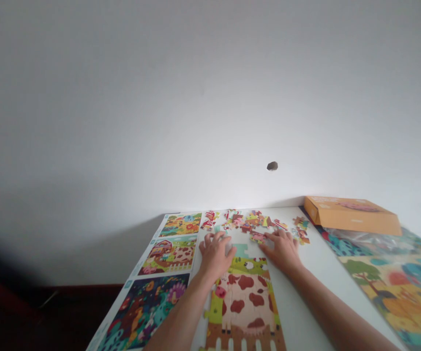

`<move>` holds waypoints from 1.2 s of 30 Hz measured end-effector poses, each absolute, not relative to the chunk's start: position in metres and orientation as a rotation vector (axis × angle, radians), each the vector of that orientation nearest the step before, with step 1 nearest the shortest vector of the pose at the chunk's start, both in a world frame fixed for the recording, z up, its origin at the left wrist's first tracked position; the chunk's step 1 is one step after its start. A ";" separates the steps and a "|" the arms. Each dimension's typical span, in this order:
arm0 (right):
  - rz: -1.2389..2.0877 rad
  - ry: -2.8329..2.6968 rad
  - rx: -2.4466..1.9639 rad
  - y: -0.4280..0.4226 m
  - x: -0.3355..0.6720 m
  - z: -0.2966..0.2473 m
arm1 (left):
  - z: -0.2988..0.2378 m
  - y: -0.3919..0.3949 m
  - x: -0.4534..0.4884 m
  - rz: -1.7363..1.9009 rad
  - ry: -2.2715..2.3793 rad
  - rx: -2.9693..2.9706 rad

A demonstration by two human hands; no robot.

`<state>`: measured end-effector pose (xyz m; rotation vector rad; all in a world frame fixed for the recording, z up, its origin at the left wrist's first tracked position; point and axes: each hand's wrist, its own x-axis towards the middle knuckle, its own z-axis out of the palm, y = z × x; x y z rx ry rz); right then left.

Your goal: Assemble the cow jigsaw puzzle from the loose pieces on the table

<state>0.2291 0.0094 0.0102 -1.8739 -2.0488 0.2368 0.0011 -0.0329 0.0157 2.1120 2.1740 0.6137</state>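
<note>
A half-built cow jigsaw (245, 304) lies on the white table (316, 273) in front of me. My left hand (214, 253) rests at the puzzle's upper left edge, fingers curled over a pale piece (228, 246) that is partly hidden. My right hand (282, 247) lies flat at the upper right, fingers stretched toward a pink-and-yellow loose piece (257, 237). Several loose pieces (254, 222) are scattered just beyond both hands near the wall.
A reference sheet (166, 273) with three pictures lies to the left. An orange box lid (351, 214) stands at the back right, beside a large colourful picture board (389, 278). A dark spot (272, 166) marks the wall. The table's left edge drops to a dark floor.
</note>
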 end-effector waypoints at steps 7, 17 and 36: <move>0.238 -2.055 -1.881 0.010 0.230 0.010 | 0.017 -0.035 0.002 0.688 2.101 2.151; 0.246 -2.054 -1.874 0.008 0.229 0.012 | 0.026 -0.041 0.006 0.706 1.761 2.344; 0.336 -2.121 -1.745 -0.002 0.227 0.019 | 0.025 -0.041 0.005 0.730 1.662 2.358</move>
